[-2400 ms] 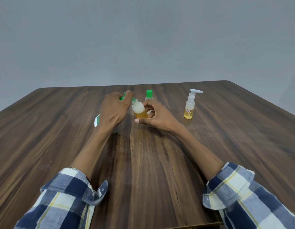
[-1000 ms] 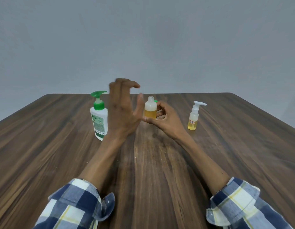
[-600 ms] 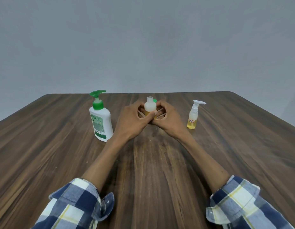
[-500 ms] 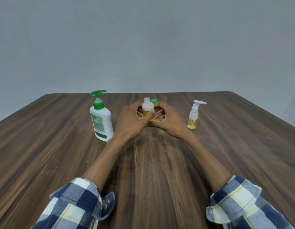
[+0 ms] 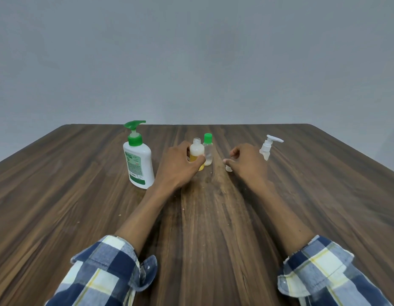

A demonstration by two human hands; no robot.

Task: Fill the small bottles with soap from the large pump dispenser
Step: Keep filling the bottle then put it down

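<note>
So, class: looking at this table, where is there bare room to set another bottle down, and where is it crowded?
Bare wood lies left of the large pump dispenser, right of the small pump bottle, and near the front between the two sleeves. It is crowded mid-table: the left hand grips the open bottle beside the green-capped bottle, with the right hand close by.

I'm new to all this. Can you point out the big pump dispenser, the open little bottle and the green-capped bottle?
large pump dispenser (image 5: pixel 138 161): head view, white body.
open small bottle (image 5: pixel 196 149): head view, shoulder below open neck.
green-capped bottle (image 5: pixel 208 136): head view, green cap.
</note>
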